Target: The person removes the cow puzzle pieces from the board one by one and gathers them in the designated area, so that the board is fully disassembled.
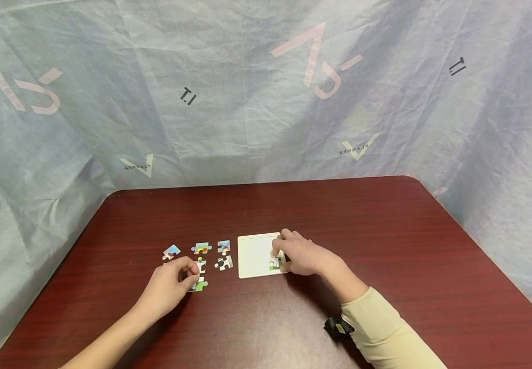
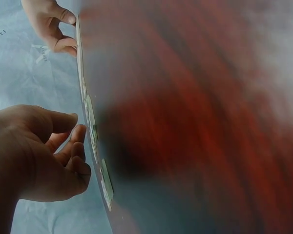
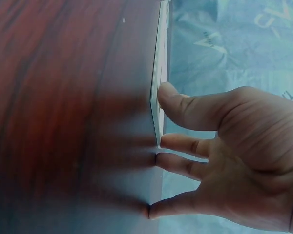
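My right hand [image 1: 300, 252] is over the right end of a cream puzzle board [image 1: 254, 256]. A puzzle piece [image 1: 273, 264] lies on the board, partly hidden by the hand. In the right wrist view, the thumb [image 3: 168, 100] touches the board's top and the fairly straight fingers come down at its edge and the table. My left hand [image 1: 171, 284] hovers beside a white-and-black puzzle piece [image 1: 202, 266] and a green-edged piece [image 1: 201, 285], both partly covered. Left thumb and forefinger tips are close together; the left wrist view shows nothing between them.
Several loose pieces lie left of the board: a blue-and-red one [image 1: 224, 246], a spotted one [image 1: 224, 263], a green-and-yellow one [image 1: 201, 248] and a blue one [image 1: 171, 251]. The dark red table [image 1: 340, 215] meets a grey cloth backdrop [image 1: 247, 102].
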### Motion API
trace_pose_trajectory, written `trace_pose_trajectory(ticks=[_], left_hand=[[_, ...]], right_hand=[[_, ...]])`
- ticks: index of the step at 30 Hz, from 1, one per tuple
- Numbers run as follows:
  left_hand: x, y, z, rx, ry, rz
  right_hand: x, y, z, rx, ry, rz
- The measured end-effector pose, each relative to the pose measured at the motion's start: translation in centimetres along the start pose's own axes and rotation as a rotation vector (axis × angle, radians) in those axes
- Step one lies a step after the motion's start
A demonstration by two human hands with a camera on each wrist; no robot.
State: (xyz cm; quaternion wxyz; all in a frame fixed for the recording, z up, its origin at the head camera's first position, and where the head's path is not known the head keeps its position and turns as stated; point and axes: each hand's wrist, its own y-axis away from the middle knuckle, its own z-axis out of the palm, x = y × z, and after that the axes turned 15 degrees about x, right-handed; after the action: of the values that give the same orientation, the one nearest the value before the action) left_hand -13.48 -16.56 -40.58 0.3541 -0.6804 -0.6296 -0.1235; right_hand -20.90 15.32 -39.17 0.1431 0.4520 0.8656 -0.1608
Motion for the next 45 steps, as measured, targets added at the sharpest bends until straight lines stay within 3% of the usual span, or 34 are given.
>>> trace_pose_trajectory(ticks=[14, 23, 31, 45], left_hand=[[2.9, -0.8, 2.6, -0.021, 0.044, 0.073], [4.8, -1.5, 4.4, -0.035, 0.062, 0.129], [5.9, -2.4, 6.4, -0.057, 0.076, 0.172], [7.3, -3.3, 8.3, -0.146, 0.119, 0.124]], right_hand=[[0.0, -0.2, 0.0, -0.025, 0.042, 0.058], [0.0, -0.4, -0.1, -0.028, 0.095, -0.013], [0.0, -0.5, 0.0, -0.017, 0.088, -0.014], [-0.1, -0.4, 0.0, -0.014, 0.100, -0.012]])
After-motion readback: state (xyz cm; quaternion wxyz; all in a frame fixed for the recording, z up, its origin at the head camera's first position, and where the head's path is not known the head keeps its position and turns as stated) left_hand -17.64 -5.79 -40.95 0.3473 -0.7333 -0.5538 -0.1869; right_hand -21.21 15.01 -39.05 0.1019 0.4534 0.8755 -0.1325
